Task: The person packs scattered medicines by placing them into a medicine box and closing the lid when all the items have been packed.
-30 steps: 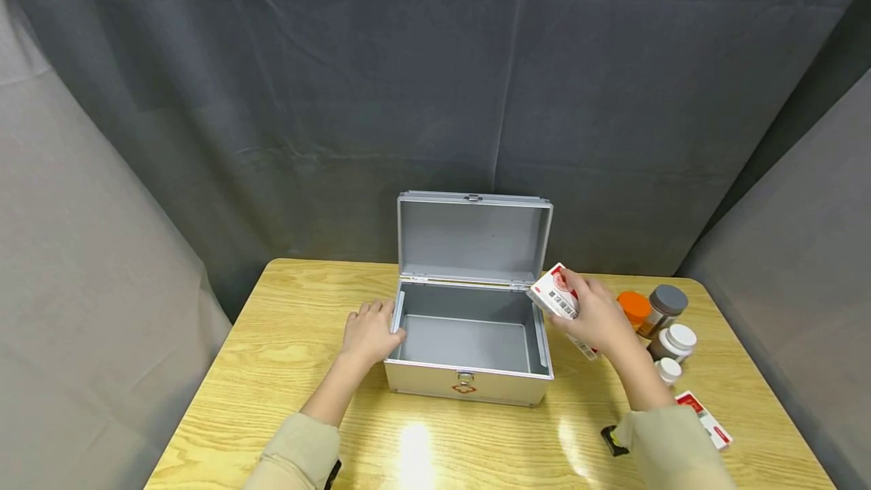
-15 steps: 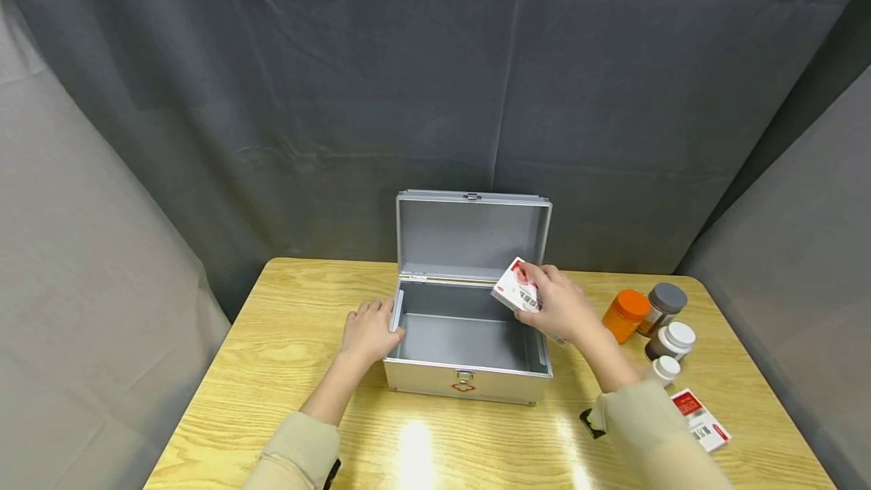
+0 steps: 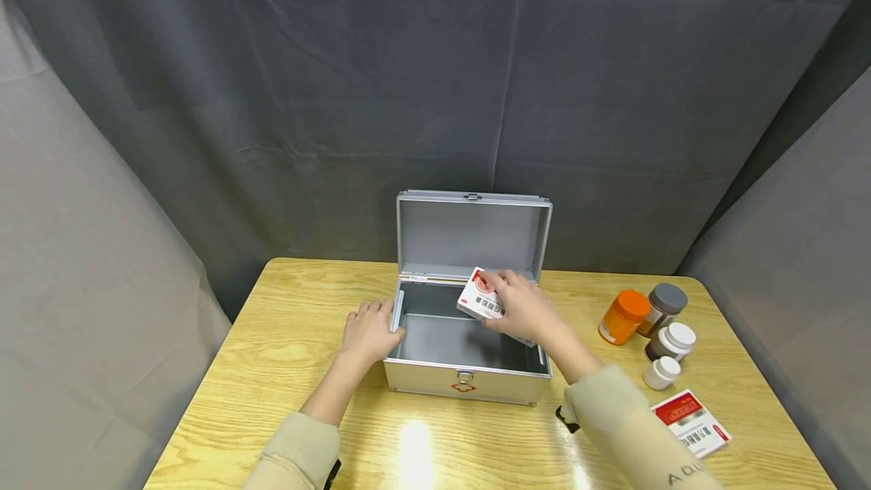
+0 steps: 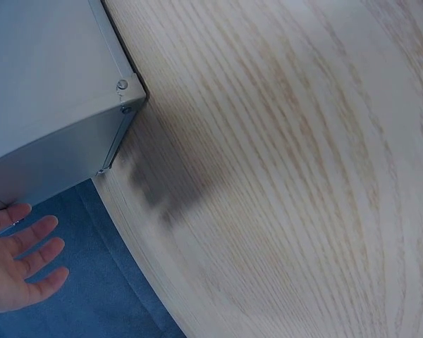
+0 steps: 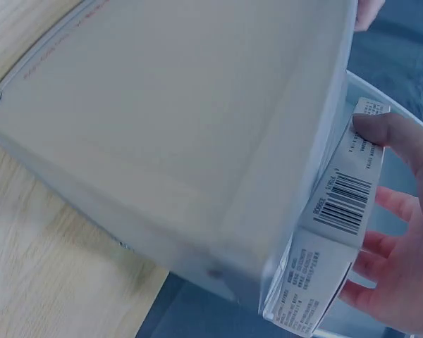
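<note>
Lt. wood-grain tbl (image 3: 258, 392), rounded back corners, glare spots near front. Approx. ctr.: metal case (image 3: 422, 382), lid up, reddish emblem on front. R side, back to front: gray-lidded jar (image 3: 666, 307), orange jar (image 3: 622, 318) just beside it, white-capped dk. btl. (image 3: 671, 342), sm. white btl. (image 3: 661, 373), flat red/white box (image 3: 694, 423).
</note>
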Motion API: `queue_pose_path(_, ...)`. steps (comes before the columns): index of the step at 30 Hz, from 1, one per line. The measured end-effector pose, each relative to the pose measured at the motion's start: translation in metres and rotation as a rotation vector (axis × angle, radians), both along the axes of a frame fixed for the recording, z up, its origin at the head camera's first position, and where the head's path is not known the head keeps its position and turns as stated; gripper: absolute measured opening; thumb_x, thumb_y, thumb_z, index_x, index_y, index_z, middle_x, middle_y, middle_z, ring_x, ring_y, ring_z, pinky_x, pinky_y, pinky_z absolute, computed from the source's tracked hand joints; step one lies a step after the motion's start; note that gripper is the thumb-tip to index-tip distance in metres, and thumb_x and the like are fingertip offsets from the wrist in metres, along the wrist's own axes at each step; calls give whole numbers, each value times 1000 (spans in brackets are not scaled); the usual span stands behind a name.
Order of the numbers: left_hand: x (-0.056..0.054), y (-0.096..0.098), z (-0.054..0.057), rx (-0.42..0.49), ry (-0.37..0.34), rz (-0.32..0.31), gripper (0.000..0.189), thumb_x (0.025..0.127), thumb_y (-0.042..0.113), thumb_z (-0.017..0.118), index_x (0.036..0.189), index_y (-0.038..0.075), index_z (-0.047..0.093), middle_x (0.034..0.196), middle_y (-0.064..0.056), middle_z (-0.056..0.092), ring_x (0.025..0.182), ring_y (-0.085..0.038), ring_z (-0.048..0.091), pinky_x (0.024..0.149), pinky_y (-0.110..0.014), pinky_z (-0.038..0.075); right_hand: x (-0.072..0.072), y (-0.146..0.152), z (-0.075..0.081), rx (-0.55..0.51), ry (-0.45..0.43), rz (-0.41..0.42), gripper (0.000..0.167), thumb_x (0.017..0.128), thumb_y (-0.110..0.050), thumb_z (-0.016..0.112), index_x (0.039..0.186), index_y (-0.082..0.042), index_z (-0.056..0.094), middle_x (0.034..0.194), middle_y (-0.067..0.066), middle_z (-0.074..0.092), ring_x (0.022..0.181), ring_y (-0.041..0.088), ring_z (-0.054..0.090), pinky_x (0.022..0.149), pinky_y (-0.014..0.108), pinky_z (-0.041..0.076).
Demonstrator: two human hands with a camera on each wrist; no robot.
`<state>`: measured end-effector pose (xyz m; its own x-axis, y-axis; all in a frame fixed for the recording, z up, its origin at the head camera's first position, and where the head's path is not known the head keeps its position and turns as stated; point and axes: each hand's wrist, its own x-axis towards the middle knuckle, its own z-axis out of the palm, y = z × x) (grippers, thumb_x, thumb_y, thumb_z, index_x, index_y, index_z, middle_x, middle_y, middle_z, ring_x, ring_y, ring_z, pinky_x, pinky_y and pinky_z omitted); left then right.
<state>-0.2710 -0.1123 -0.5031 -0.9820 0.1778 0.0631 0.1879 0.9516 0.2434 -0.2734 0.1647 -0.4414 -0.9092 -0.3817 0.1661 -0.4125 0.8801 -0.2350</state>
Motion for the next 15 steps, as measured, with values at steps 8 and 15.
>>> queue_pose_path(8,2,0,1,10,-2,4,64,79,42,56,133,10,46,125,-14,53,115,-33,46,93,-51,36,-6,-22,-9,44,-21,71,82,63,-36,76,135,-15,43,117,12,52,105,29,52,85,53,41)
queue_pose_path(15,1,0,1,2,-12,9,65,79,43,55,134,11,45,126,-14,52,117,-34,45,94,-51,35,-9,-38,-11,78,-27,125,80,63,-35,78,133,-17,45,118,10,52,107,29,52,87,50,41)
